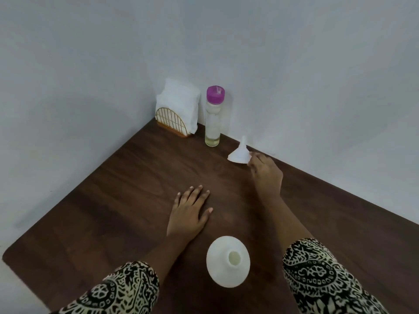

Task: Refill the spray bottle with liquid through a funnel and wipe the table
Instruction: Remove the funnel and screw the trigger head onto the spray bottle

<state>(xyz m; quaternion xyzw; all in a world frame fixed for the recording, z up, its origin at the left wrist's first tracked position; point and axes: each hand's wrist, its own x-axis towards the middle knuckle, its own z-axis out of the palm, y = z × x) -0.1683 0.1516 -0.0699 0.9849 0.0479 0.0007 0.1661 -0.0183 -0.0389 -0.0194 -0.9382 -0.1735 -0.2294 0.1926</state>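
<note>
A white funnel (239,155) sits wide end down, spout up, near the right wall. My right hand (266,171) pinches its rim at the right side. My left hand (190,211) lies flat on the dark wooden table (113,200), fingers spread, holding nothing. A white round-shouldered bottle (224,268) stands close to me between my forearms, its mouth open with no cap on it. A clear bottle with a purple cap (213,116) stands in the far corner with a little pale yellow liquid at its bottom.
A gold wire holder with white tissues (176,109) stands in the corner left of the clear bottle. Grey walls close the table on the left and right rear sides. Patterned sleeves cover both my forearms.
</note>
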